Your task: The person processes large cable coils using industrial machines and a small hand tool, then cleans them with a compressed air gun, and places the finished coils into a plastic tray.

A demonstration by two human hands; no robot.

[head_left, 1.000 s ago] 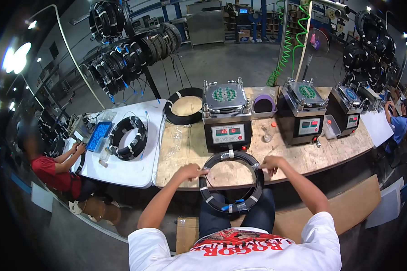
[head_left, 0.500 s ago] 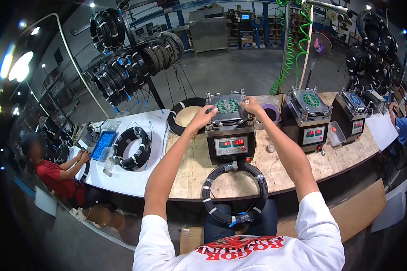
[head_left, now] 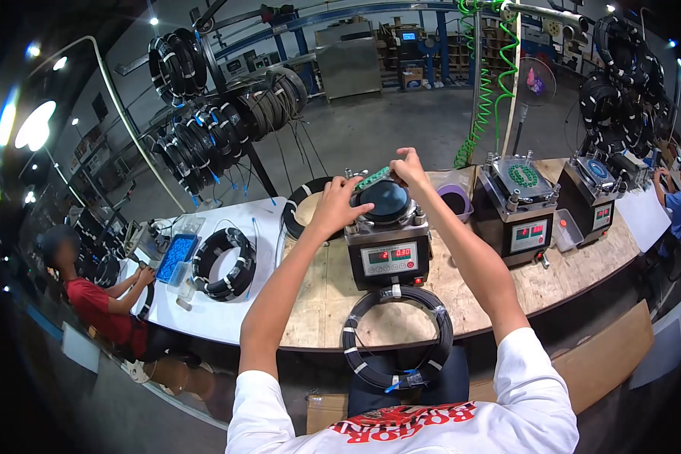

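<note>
Both hands are at the middle machine, whose red display is lit. The metal plate with green fittings is lifted and tilted above it, uncovering a round dark pad. My left hand grips the plate's left end, thumb stretched over the pad. At the right end my right hand has its fingers closed on the plate. A coil of black cable with white ties and a blue tip hangs at the bench edge below the machine.
Two similar machines stand to the right. A purple container is beside the middle machine. Another cable coil and a blue tray lie left. A person in red sits left, another in blue right.
Both hands have raised the plate with green fittings from lying flat on the machine to a steep tilt, exposing the round pad. The view has shifted slightly.
</note>
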